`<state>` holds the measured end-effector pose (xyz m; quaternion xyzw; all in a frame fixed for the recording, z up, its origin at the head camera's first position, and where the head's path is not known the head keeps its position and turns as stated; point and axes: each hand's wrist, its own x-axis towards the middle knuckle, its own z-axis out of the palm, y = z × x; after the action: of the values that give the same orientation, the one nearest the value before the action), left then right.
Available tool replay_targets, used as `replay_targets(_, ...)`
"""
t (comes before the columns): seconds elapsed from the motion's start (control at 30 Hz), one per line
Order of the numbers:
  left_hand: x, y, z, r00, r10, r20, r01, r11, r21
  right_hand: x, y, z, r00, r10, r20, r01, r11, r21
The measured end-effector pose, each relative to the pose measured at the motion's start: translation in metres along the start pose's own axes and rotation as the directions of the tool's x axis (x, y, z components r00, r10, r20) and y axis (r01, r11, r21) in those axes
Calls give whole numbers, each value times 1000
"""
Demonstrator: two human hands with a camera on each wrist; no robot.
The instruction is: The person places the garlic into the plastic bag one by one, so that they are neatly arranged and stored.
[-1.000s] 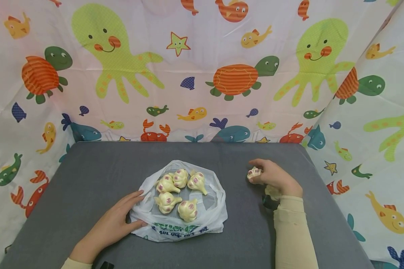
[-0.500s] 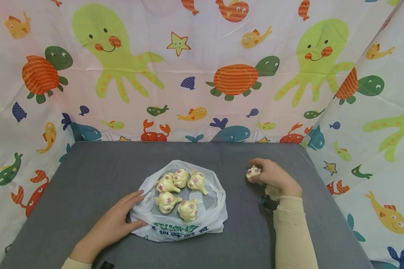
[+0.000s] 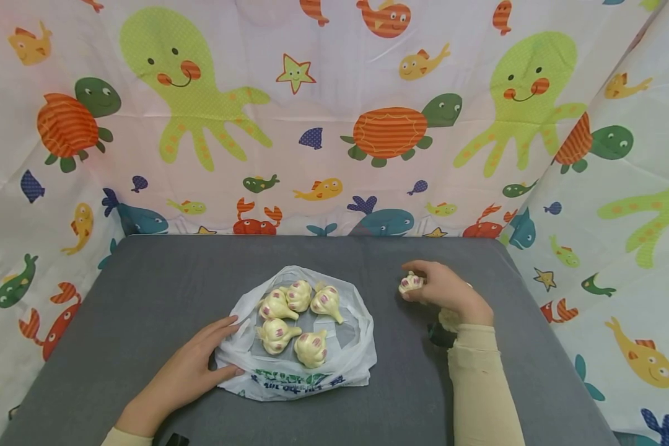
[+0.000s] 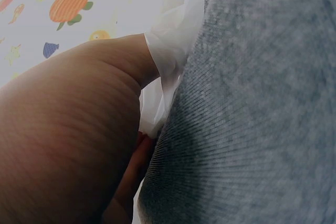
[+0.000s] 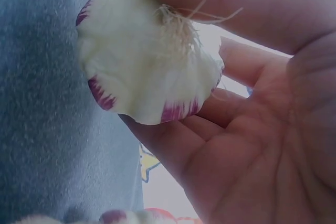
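In the head view, the right hand (image 3: 447,290) grasps one garlic bulb (image 3: 410,284), which peeks out at the fingertips. Left of that grip, well apart from it, lies the white plastic bag (image 3: 363,347), with five other bulbs (image 3: 277,336) in its spread mouth. A pale shape (image 3: 450,318) shows just under the right wrist, perhaps another bulb. The left hand (image 3: 192,358) touches the bag's rim, its fingers extended and thumb apart. The step in hand looks like handling a single bulb while the bag is steadied; a next move calls for a secure pinch and a mouth held wide.

In the left wrist view, the thumb (image 4: 123,56) meets the plastic; the fingertips are hidden.

In the right wrist view, thumb and fingers pinch the bulb's opposite sides, parted by its width, roots (image 5: 178,30) beside the thumb.
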<state>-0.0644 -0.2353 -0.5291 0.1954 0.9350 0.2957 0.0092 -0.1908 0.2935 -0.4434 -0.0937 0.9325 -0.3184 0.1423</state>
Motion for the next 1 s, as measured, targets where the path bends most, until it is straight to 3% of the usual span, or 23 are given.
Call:
replay_targets(0.47, -1, 4, -2, 999, 31, -23, -31, 999, 12, 3, -13, 7, 1000, -25, -7, 25, 1000, 11)
replay_targets(1.0, 0, 3, -1, 1000, -1, 4, 1, 1000, 3, 4, -22, 8, 992, -114, -44, 112, 993, -39)
